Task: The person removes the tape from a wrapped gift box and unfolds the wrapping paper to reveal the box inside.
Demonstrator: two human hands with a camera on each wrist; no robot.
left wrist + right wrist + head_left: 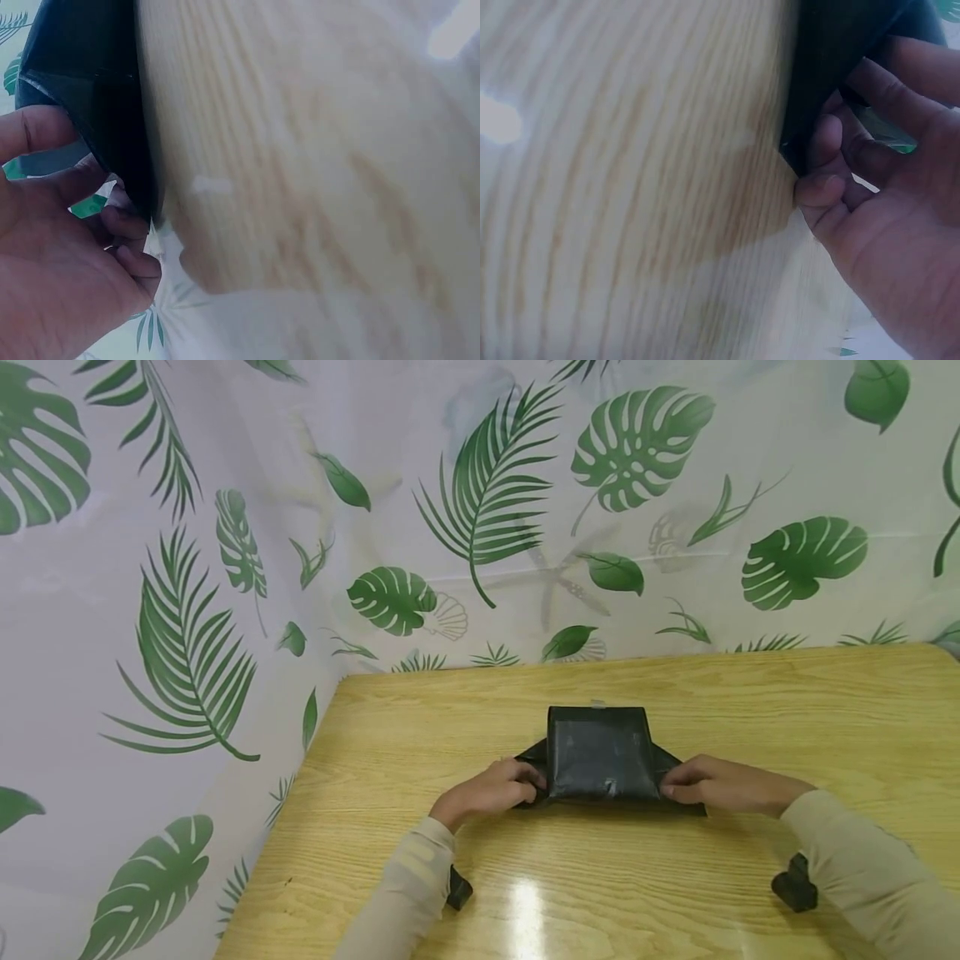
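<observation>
On the wooden table (pixel 600 877) lies a box-like package in glossy black sheet wrapping (pixel 600 756), with flaps sticking out on both sides. My left hand (pixel 491 789) pinches the flap on the left. At the opposite end, my right hand (pixel 731 785) grips the right flap. In the left wrist view, black wrapping (pixel 90 52) runs between the curled fingers and the tabletop. The right wrist view has the right fingers bent around the edge of the black wrapping (pixel 829 67). What is inside the package is hidden.
A white curtain (pixel 480 510) printed with green leaves hangs behind the table and along its left side. Small black devices (pixel 795 883) sit at both wrists. A bit of clear tape (pixel 597 703) sticks up at the package's back edge.
</observation>
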